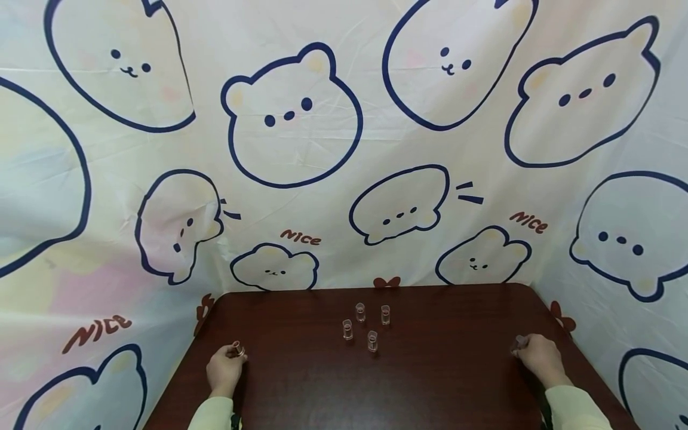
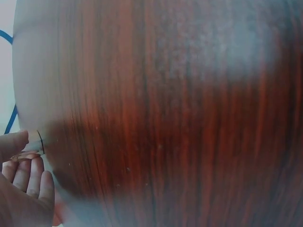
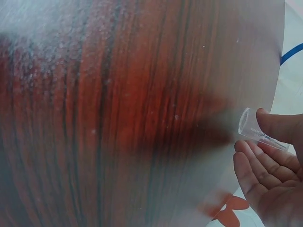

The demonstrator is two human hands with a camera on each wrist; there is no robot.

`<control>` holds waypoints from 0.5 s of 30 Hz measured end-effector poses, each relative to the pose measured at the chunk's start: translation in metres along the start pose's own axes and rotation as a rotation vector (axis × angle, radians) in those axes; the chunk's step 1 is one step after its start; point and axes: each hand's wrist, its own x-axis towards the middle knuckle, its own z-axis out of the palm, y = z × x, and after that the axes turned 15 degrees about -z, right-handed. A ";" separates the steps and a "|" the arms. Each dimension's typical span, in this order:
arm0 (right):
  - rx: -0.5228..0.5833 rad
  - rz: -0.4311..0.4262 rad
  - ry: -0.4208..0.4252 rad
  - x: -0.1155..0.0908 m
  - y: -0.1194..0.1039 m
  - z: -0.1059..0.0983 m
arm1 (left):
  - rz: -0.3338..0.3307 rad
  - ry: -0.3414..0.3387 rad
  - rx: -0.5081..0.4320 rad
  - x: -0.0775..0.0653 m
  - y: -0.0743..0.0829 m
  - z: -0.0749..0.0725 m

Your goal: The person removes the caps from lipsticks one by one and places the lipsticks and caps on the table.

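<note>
On the left side of the table, my left hand (image 1: pixel 223 371) pinches a small clear shot glass (image 1: pixel 237 348) between thumb and fingers. In the left wrist view, the thumb and fingers cover part of this glass (image 2: pixel 35 144). Over on the right side, my right hand (image 1: pixel 541 359) grips a similar clear shot glass (image 1: pixel 519 343). The right wrist view shows that glass (image 3: pixel 255 126) tilted, its wide rim toward the table, with the thumb over its side. Several more shot glasses (image 1: pixel 372 341) stand upright in a loose group near the table's far middle, apart from both hands.
The dark brown wooden table (image 1: pixel 430 382) has rounded far corners. A pale cloth (image 1: pixel 333 143) printed with blue-outlined animal faces hangs behind it and along both sides, close to the table edges.
</note>
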 end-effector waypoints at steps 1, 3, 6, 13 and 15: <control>0.002 0.003 0.000 0.000 0.001 0.000 | -0.001 -0.004 0.002 0.000 0.000 0.000; 0.010 0.015 -0.001 0.000 0.000 -0.002 | 0.000 -0.006 0.006 0.000 0.000 0.000; 0.028 0.022 -0.004 -0.001 0.000 -0.006 | 0.000 -0.001 0.013 0.000 0.000 0.000; 0.039 -0.003 0.013 -0.001 -0.007 -0.019 | 0.002 0.009 0.023 0.000 -0.001 -0.001; 0.034 -0.015 0.035 -0.001 -0.013 -0.022 | 0.005 0.005 0.025 0.001 0.000 -0.001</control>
